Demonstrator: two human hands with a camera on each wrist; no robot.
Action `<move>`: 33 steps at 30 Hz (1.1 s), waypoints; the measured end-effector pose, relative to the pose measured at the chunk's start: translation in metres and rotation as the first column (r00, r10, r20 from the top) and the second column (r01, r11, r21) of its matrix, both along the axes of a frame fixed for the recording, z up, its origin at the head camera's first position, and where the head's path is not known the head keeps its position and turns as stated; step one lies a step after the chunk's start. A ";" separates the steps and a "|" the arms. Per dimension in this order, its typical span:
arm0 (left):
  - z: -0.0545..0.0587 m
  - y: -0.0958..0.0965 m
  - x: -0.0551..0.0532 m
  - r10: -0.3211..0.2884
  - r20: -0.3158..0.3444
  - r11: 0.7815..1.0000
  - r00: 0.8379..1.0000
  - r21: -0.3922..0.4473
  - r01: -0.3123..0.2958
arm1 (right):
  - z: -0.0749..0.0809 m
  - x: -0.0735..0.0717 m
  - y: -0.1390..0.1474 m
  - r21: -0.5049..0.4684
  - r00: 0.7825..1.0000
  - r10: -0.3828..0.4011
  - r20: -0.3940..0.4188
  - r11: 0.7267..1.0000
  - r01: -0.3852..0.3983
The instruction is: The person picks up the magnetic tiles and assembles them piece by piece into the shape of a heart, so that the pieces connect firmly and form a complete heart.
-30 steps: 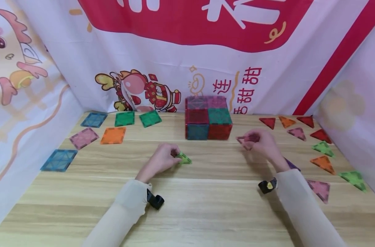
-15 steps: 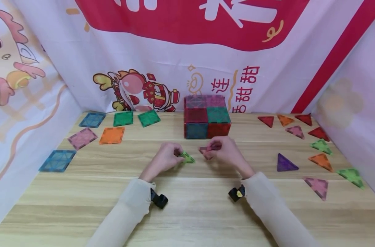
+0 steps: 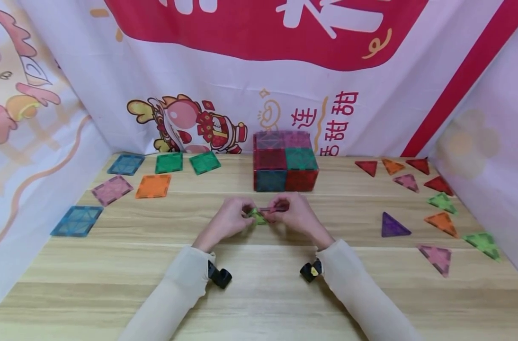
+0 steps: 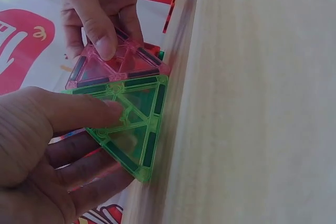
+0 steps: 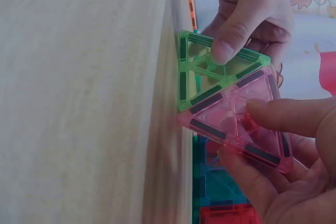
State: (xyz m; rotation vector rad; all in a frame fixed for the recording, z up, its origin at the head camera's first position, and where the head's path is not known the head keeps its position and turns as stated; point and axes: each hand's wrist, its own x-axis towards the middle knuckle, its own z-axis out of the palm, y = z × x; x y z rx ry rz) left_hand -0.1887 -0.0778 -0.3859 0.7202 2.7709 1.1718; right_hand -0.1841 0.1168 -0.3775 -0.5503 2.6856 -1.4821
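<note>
A green triangle (image 4: 140,116) is pinched between thumb and fingers of the left hand (image 3: 230,216); a pink triangle (image 5: 233,114) is pinched the same way by the right hand (image 3: 296,213). The two are held edge to edge, touching, over the middle of the tabletop (image 3: 267,293), toward its back edge. Whether the tabletop is touched by them cannot be told. Just behind the hands, a block (image 3: 286,163) of coloured tiles is set near the back edge. Six squares (image 3: 153,186) are scattered around the back left corner. Loose triangles are strewn along the right edge, with a purple triangle (image 3: 394,226) placed farther inward.
</note>
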 end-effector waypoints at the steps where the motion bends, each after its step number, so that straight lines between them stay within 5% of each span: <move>1: 0.000 0.001 0.000 0.000 -0.007 1.000 1.000 -0.002 0.000 | 0.000 0.000 0.000 0.001 1.000 0.000 0.002 1.000 0.000; 9: 0.002 0.007 0.003 -0.007 -0.079 1.000 0.997 0.015 0.008 | 0.002 0.001 0.022 0.032 1.000 0.023 0.007 0.999 -0.023; 15: 0.002 0.007 0.002 0.010 -0.060 1.000 0.998 0.011 -0.010 | 0.011 0.002 0.096 0.149 0.997 -0.064 -0.033 0.986 0.069; 20: 0.000 0.007 0.000 0.009 -0.056 1.000 0.998 0.006 -0.009 | 0.018 0.006 0.162 0.268 0.979 -0.203 -0.004 0.943 0.197; 23: 0.000 0.007 -0.001 0.015 -0.047 1.000 0.999 0.005 -0.015 | 0.017 0.010 0.192 0.388 0.959 -0.276 0.064 0.893 0.230; 27: 0.001 0.007 -0.001 0.017 -0.036 1.000 0.999 0.005 -0.017 | 0.012 0.015 0.218 0.548 0.919 -0.339 0.200 0.816 0.181; 33: 0.000 0.008 -0.001 0.012 -0.025 1.000 1.000 0.011 -0.012 | 0.005 0.021 0.229 0.569 0.852 -0.400 0.339 0.808 0.153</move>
